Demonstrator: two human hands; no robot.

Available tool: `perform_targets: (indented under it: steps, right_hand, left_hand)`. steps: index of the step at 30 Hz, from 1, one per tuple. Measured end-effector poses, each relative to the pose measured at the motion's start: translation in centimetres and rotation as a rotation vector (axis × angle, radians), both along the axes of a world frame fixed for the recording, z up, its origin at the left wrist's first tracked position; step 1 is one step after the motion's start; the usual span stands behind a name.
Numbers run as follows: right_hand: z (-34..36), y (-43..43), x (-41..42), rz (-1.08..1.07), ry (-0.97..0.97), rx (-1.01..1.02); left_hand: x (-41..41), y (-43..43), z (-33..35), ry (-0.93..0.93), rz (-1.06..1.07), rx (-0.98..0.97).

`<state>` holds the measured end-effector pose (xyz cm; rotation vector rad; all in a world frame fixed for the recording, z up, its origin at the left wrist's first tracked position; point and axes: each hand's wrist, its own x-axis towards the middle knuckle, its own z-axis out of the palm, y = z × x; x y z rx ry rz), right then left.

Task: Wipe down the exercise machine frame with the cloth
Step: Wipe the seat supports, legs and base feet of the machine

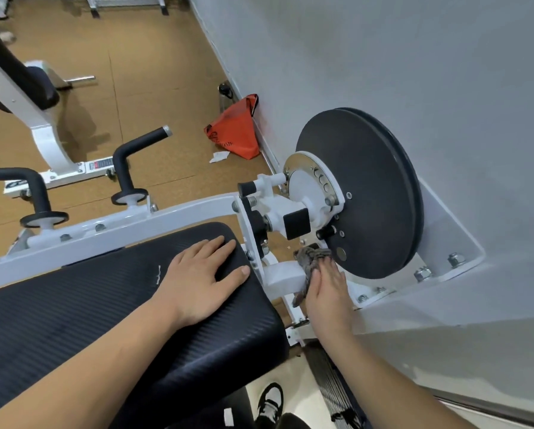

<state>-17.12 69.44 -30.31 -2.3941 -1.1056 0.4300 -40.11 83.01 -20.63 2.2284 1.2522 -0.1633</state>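
Observation:
The white exercise machine frame point(179, 216) runs across the middle, ending at a large black round disc point(361, 193) on the right. A crumpled grey cloth point(310, 258) lies on a short white frame tube point(282, 275) just below the disc. My right hand point(327, 292) grips the cloth and presses it onto that tube. On the black padded seat point(111, 308), my left hand point(202, 278) rests flat, fingers spread.
A grey wall point(414, 72) stands close on the right. An orange bag point(237, 134) and a dark bottle point(225, 94) sit on the brown floor by the wall. Two black handles point(132, 156) rise from the frame. Another white machine point(39, 119) stands at the left.

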Motion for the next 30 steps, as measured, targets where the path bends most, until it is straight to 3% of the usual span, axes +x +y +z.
perform_targets:
  steps: [5,8,10,14,17,19,21,25,27,29,30]
  right_hand:
    - [0.6,0.8,-5.7,0.363,0.040,0.302]
    - [0.4,0.8,-1.7,0.490,-0.047,0.218]
    - [0.6,0.3,0.6,0.427,-0.031,0.144]
    - [3.0,-0.7,0.8,0.052,0.113,0.042]
    - [6.3,0.6,-1.1,-0.062,0.283,0.127]
    - [9.1,1.5,-2.5,-0.109,0.512,0.247]
    - [12.0,2.1,-3.4,-0.124,0.623,0.350]
    - [17.5,3.2,-3.8,-0.224,0.825,0.543]
    - [19.8,4.0,-3.2,-0.172,0.936,0.496]
    - [21.3,4.8,-2.0,-0.067,0.827,0.416]
    - [21.5,5.2,-1.1,-0.027,0.634,0.406]
  left_hand:
    - [0.1,-0.3,0.5,-0.010,0.020,-0.014]
    - [0.0,-0.2,0.4,-0.016,0.013,-0.014]
    - [-0.1,-0.1,0.4,-0.025,0.015,-0.010]
    - [0.0,-0.2,0.5,-0.044,0.015,-0.017]
    - [0.0,-0.5,1.0,-0.119,0.052,0.024]
    - [0.1,-1.4,1.8,-0.299,0.084,0.131]
    - [0.9,-2.4,3.2,-0.539,0.123,0.227]
    - [4.7,-3.2,5.9,-0.746,0.067,0.095]
    - [6.8,-2.4,6.7,-0.772,0.038,0.053]
    - [8.4,-0.9,7.7,-0.787,0.068,0.023]
    - [9.0,0.0,8.3,-0.785,0.090,0.024]
